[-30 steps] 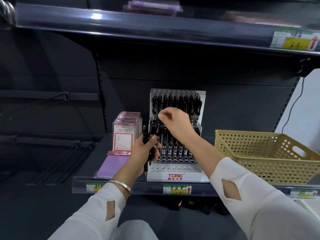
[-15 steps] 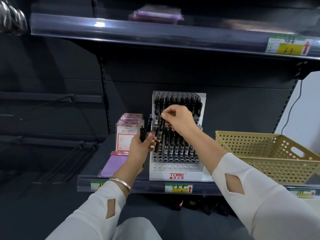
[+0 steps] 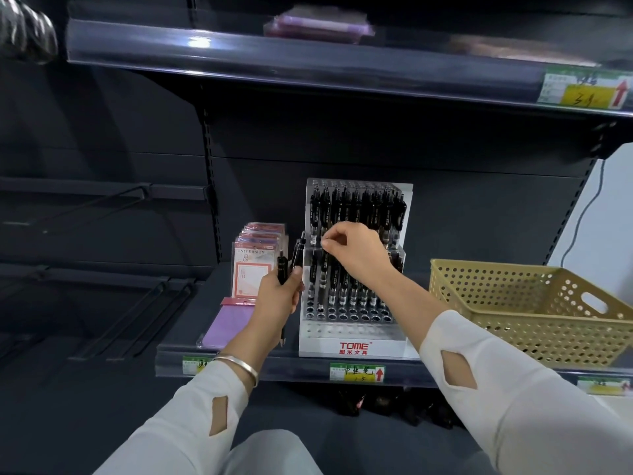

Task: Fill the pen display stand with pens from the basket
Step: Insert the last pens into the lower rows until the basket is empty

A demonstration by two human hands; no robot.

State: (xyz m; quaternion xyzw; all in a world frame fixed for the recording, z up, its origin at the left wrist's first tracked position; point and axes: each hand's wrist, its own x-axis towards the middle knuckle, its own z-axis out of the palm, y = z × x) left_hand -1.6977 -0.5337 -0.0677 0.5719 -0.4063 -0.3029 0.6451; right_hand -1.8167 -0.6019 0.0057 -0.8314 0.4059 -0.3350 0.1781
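Observation:
The clear tiered pen display stand (image 3: 352,344) with a white TOME base stands on the shelf, its upper and middle rows full of black pens (image 3: 359,214). My left hand (image 3: 279,299) grips a small bundle of black pens (image 3: 291,258) just left of the stand. My right hand (image 3: 356,252) pinches the top of one black pen (image 3: 323,265) that stands in the middle tier's left side. The front rows of holes are empty. The yellow perforated basket (image 3: 527,313) sits to the right; its inside is hidden.
Packaged card holders (image 3: 255,265) stand left of the stand, with a purple pack (image 3: 229,323) lying flat before them. The shelf edge (image 3: 301,366) carries price tags. An upper shelf (image 3: 308,66) overhangs. Dark items lie on the floor below.
My right hand has lowered slightly, pushing the pinched pen down into the middle tier. My left hand with its pen bundle has stayed beside the stand. The camera has drifted a little.

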